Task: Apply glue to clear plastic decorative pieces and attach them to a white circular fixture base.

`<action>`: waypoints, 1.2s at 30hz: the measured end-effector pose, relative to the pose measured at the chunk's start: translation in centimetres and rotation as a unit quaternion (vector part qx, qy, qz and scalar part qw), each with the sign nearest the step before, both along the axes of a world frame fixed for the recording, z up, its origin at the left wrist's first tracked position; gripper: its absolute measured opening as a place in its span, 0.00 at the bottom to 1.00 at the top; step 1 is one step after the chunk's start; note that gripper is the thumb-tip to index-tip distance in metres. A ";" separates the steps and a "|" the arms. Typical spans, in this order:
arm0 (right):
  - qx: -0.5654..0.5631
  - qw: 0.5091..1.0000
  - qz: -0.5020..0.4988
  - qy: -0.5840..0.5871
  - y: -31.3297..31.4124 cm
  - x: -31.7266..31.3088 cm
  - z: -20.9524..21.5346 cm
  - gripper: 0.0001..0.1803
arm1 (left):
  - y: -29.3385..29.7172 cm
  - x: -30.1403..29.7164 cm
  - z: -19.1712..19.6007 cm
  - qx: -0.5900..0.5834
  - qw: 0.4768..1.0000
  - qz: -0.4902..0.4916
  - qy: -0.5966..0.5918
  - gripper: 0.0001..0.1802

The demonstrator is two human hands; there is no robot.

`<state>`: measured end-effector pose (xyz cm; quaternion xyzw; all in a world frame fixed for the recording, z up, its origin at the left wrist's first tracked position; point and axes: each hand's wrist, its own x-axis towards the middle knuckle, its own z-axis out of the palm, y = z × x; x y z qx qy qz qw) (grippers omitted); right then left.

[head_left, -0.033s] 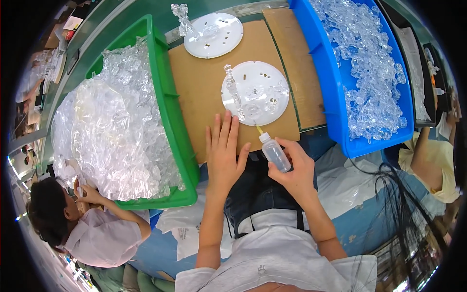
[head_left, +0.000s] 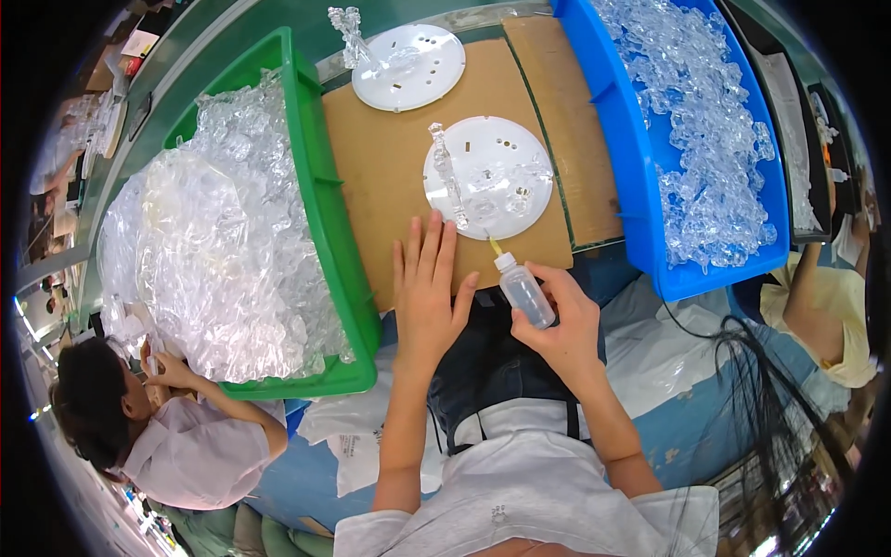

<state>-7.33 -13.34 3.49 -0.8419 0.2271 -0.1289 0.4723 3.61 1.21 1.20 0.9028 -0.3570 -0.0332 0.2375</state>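
Note:
My right hand (head_left: 564, 325) grips a small clear squeeze bottle (head_left: 527, 295) with a yellow needle tip. The tip points up and left at the near edge of a round white plate (head_left: 484, 160). Small holes dot this plate, and clear pieces sit on its near part. A long clear plastic piece (head_left: 444, 172) lies along its left side. My left hand (head_left: 427, 283) is flat on the brown cardboard (head_left: 385, 200), fingers spread. Its fingertips are close to the plate's near-left edge, beside the clear piece. Nothing is held in it.
Behind is a second white plate (head_left: 441, 79), with a clear ornate piece (head_left: 348, 35) at its left. A green crate (head_left: 320, 200) heaped with bagged clear parts stands left. On the right is a blue crate (head_left: 603, 107) of clear parts. A co-worker (head_left: 200, 441) sits at lower left.

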 end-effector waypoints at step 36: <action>0.055 0.997 -0.044 0.043 -1.7 0.2 0.5 0.22 | -1.7 -2.0 0.8 -0.022 0.999 -0.033 0.017 0.36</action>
